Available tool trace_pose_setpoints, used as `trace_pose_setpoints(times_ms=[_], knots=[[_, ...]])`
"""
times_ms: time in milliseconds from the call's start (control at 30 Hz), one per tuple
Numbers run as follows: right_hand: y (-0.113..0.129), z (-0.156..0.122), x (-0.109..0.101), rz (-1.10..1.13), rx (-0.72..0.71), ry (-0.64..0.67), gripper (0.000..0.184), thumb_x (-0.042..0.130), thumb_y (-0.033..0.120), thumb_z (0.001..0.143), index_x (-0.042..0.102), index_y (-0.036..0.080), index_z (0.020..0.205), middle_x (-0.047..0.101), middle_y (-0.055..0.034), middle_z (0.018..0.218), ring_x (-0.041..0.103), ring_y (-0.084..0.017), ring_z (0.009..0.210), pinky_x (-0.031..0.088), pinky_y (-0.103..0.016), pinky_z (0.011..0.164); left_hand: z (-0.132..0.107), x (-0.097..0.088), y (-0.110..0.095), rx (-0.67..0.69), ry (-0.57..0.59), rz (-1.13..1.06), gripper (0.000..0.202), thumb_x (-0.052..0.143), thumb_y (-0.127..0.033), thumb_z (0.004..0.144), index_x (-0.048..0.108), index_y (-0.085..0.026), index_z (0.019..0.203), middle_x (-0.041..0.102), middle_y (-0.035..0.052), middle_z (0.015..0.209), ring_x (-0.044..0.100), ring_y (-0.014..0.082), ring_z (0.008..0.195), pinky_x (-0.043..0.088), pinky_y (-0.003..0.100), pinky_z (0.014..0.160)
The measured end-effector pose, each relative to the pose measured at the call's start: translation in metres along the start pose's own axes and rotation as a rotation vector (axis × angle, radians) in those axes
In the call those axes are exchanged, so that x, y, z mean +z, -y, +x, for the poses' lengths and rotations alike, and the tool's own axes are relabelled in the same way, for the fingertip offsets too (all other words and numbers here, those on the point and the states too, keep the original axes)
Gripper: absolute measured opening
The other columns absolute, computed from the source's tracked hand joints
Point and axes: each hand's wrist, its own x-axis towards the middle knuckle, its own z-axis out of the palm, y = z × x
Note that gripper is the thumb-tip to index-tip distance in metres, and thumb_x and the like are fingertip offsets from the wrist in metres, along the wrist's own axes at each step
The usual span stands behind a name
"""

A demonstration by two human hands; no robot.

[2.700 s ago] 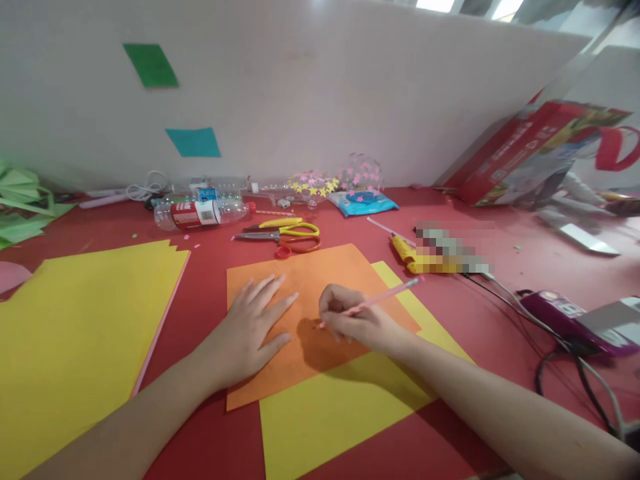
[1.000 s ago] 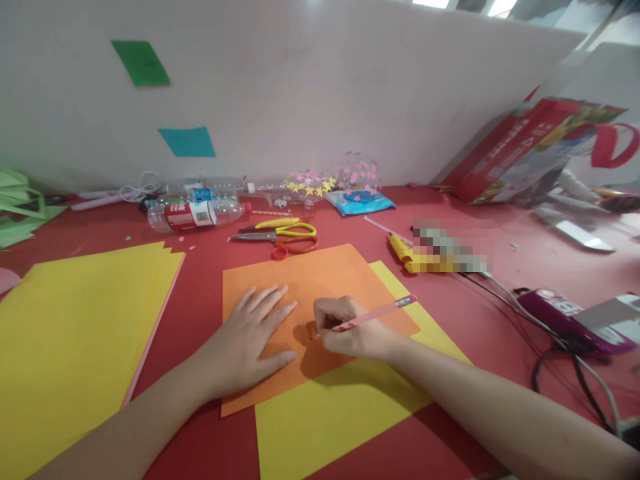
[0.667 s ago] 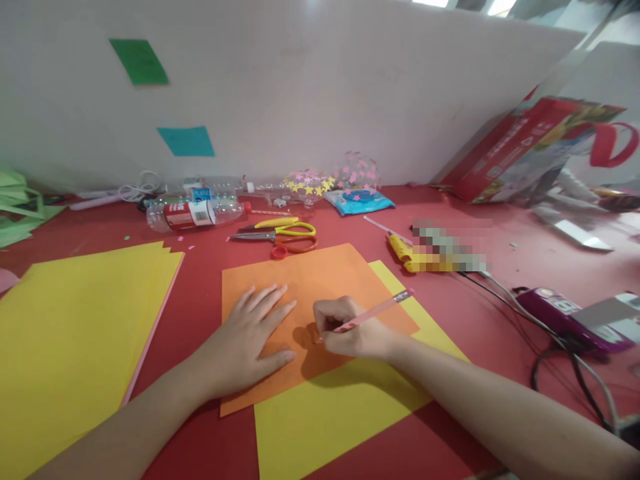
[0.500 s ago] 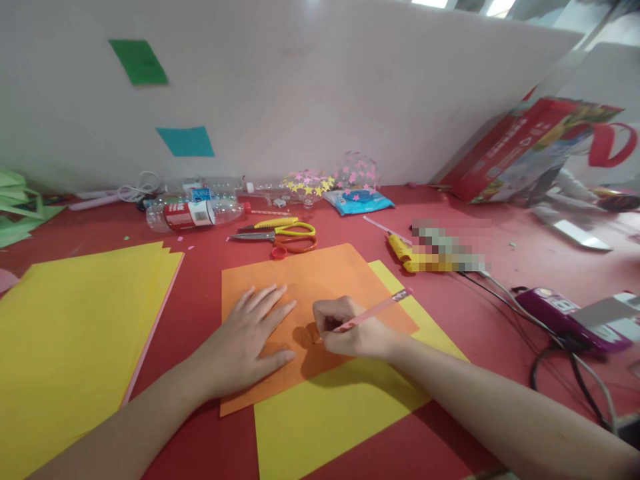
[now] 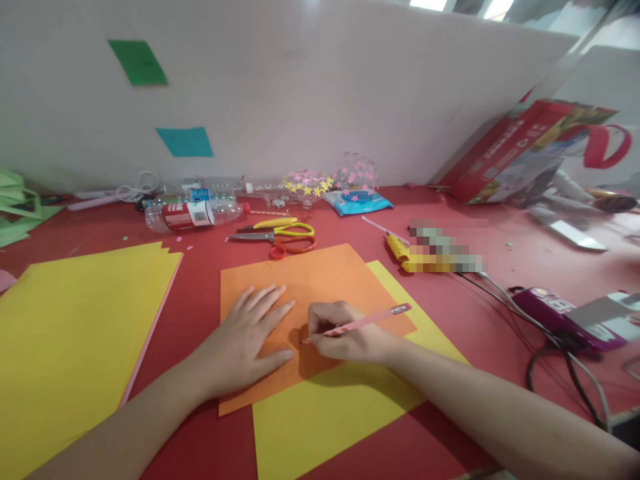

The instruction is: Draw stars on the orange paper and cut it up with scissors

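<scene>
A slim pale-pink pencil (image 5: 367, 320) with a silvery band and a pink end is gripped in the right hand (image 5: 340, 332), slanting so that its banded end rises to the right and its dark point is down at the paper. The rectangular orange paper sheet (image 5: 320, 273) lies flat, slightly askew, partly over a larger-looking yellow paper sheet (image 5: 325, 427) and partly over the red tabletop (image 5: 235, 443).
</scene>
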Motion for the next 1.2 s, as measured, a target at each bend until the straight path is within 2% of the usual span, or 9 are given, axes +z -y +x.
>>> trace_pose_setpoints(times_ms=[400,700,1200], knots=[[0.0025,-0.0005,0.0005,-0.072,0.006,-0.002,0.014,0.056,0.009,0.069,0.047,0.019,0.066,0.048,0.0059,0.059,0.039,-0.007,0.051,0.029,-0.019,0.046,-0.0002,0.0007,0.0007,0.001,-0.015,0.003,0.068,0.040,-0.063,0.092,0.039,-0.019,0.144,0.028,0.0146,0.155,0.023,0.0328,0.142,0.018,0.057,0.113],[0.0045,-0.0002,0.0005,-0.053,0.012,-0.096,0.013,0.048,0.010,0.066,0.040,0.020,0.062,0.038,0.0075,0.052,0.031,-0.007,0.046,0.024,-0.020,0.043,-0.0008,0.0009,-0.0001,0.004,0.011,0.015,0.069,0.038,-0.063,0.093,0.038,-0.017,0.145,0.024,0.0148,0.157,0.020,0.0321,0.143,0.016,0.057,0.114],[0.0025,-0.0007,-0.0001,-0.095,0.000,-0.122,0.014,0.045,0.008,0.061,0.038,0.020,0.060,0.037,0.0079,0.051,0.030,-0.006,0.045,0.022,-0.018,0.042,-0.0009,0.0019,0.0015,0.015,-0.010,0.002,0.068,0.039,-0.062,0.093,0.039,-0.017,0.145,0.026,0.0149,0.156,0.021,0.0332,0.143,0.016,0.058,0.113]])
